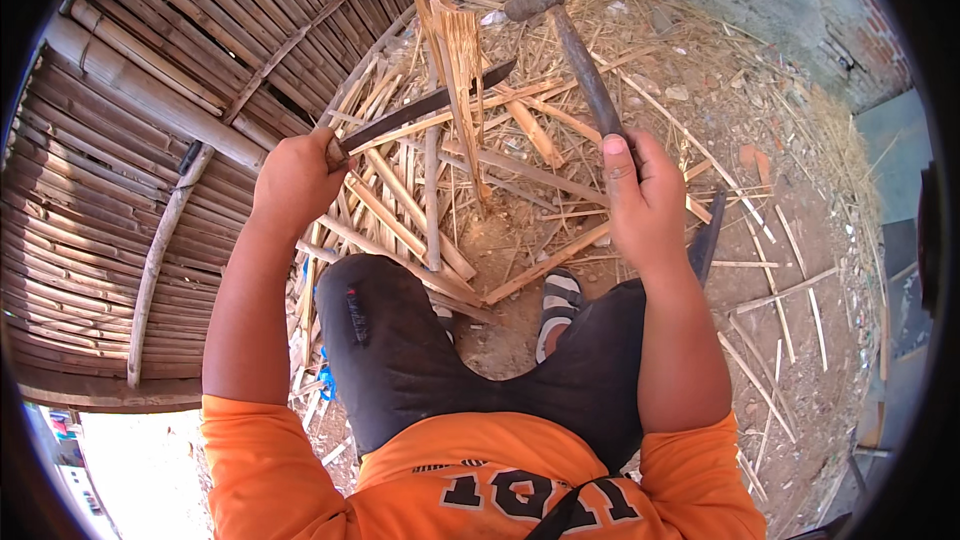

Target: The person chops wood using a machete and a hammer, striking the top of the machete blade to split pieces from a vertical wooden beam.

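My left hand (298, 180) is closed round the handle of a machete (408, 112), its long dark blade pointing away and to the right. The blade crosses an upright piece of split bamboo (462, 50), and its tip shows on the bamboo's right side. How deep the blade sits in the bamboo I cannot tell. My right hand (645, 202) grips the wooden handle of a hammer (584, 65). Its thick, rough head is raised, to the right of the bamboo's top and apart from it.
Split bamboo strips (400, 215) and thin slivers lie over the dirt floor around my feet. A bamboo-slat wall (120, 220) rises on the left, and a brick wall (800, 0) stands at the far right. Beside my right knee is a dark, long object (708, 235).
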The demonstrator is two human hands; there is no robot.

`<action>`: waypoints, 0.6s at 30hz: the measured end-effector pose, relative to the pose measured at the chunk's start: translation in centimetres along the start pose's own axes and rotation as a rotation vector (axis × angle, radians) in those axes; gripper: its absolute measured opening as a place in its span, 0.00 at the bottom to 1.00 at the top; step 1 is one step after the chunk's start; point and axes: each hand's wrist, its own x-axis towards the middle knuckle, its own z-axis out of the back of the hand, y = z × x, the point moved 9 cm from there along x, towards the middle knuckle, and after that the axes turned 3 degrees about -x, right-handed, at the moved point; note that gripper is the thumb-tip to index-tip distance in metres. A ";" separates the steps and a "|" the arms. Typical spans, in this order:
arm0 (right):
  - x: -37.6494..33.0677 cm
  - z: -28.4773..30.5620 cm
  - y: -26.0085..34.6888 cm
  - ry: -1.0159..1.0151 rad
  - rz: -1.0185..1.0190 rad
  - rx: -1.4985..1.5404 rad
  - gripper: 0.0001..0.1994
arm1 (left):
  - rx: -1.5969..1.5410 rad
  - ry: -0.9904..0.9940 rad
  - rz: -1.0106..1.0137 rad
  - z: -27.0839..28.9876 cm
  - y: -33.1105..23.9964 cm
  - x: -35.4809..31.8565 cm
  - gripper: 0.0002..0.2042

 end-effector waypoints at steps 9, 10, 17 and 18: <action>0.9 -1.9 0.0 0.107 0.067 -0.324 0.20 | 0.031 0.016 0.027 0.8 0.3 -0.2 0.14; 0.6 -1.5 1.1 0.087 0.032 -0.280 0.20 | 0.040 0.032 0.043 0.7 0.6 -0.6 0.14; 0.1 -3.0 -0.3 0.206 -0.050 -0.307 0.20 | 0.043 0.028 0.056 0.4 0.1 -1.0 0.13; -0.1 -4.2 -2.1 0.270 -0.069 -0.404 0.20 | 0.055 0.028 0.065 0.4 0.0 -1.0 0.13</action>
